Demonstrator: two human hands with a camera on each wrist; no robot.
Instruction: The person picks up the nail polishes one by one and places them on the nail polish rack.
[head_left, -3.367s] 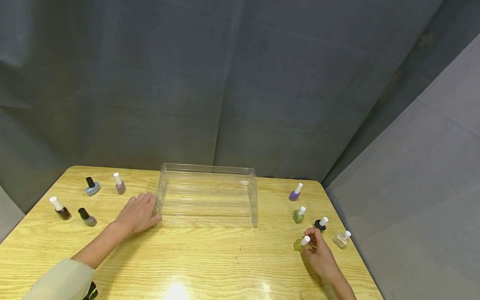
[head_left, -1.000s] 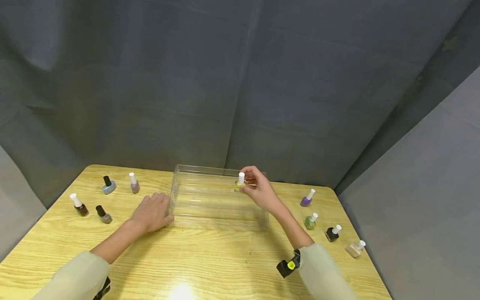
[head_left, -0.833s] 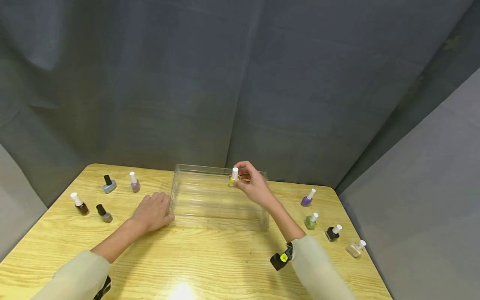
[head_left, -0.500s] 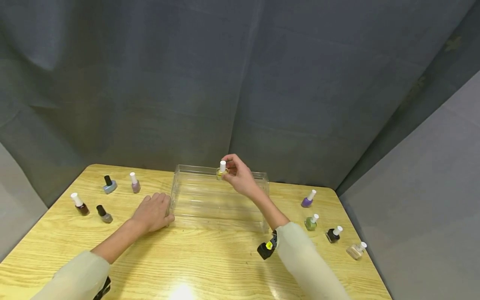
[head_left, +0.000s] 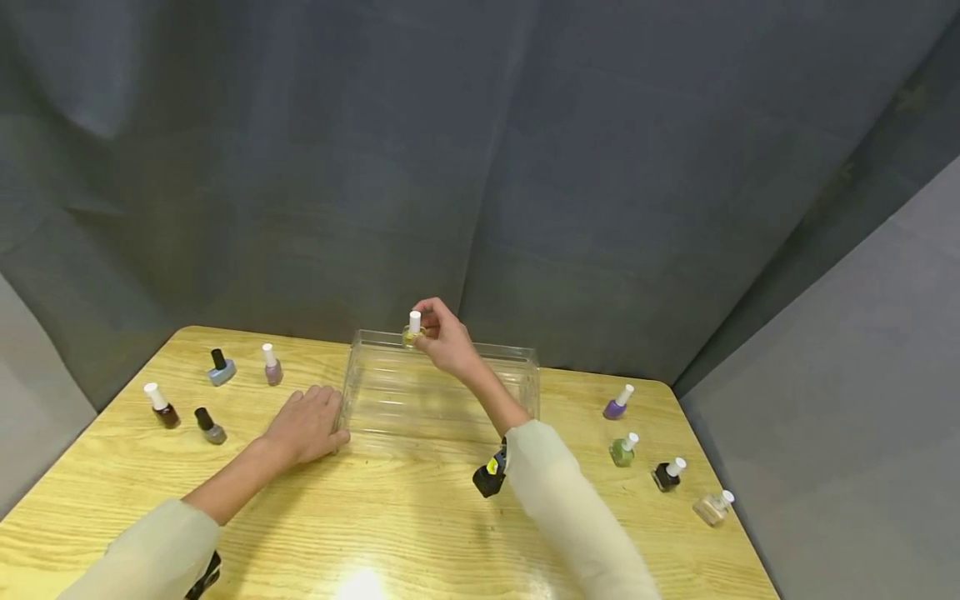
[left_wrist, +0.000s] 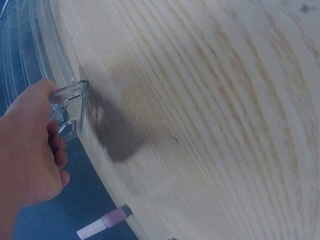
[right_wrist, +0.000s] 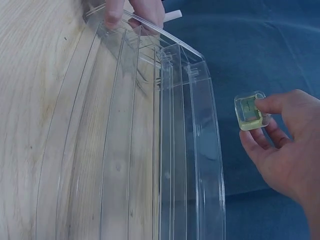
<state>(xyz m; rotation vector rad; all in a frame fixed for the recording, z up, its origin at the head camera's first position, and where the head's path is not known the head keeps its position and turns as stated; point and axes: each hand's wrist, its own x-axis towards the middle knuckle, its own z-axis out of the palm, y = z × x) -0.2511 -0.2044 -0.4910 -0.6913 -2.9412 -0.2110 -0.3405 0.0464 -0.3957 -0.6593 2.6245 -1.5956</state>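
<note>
A clear stepped acrylic rack (head_left: 442, 404) stands at the back middle of the table. My left hand (head_left: 303, 425) grips its left end; in the left wrist view the thumb lies at the rack's front corner, the other fingers curled by its side. Between thumb and fingers, my right hand (head_left: 448, 340) pinches a small nail polish bottle (head_left: 415, 323) with a white cap and yellowish contents. It is upright and overlaps the rack's back rim in the head view. In the right wrist view the bottle's glass base (right_wrist: 250, 111) shows, apart from the rack, beside its top step.
On the right stand purple (head_left: 615, 408), green (head_left: 622, 452), black (head_left: 666, 477) and beige (head_left: 708, 509) polish bottles. Light blue (head_left: 222, 372), mauve (head_left: 273, 372), dark red (head_left: 167, 416) and grey (head_left: 215, 433) ones are on the left. A dark curtain (head_left: 337, 208) hangs behind the table.
My right hand took the yellowish bottle from the table's right side and carried it over the rack, lately moving left and back. My left hand has stayed at the rack's left end.
</note>
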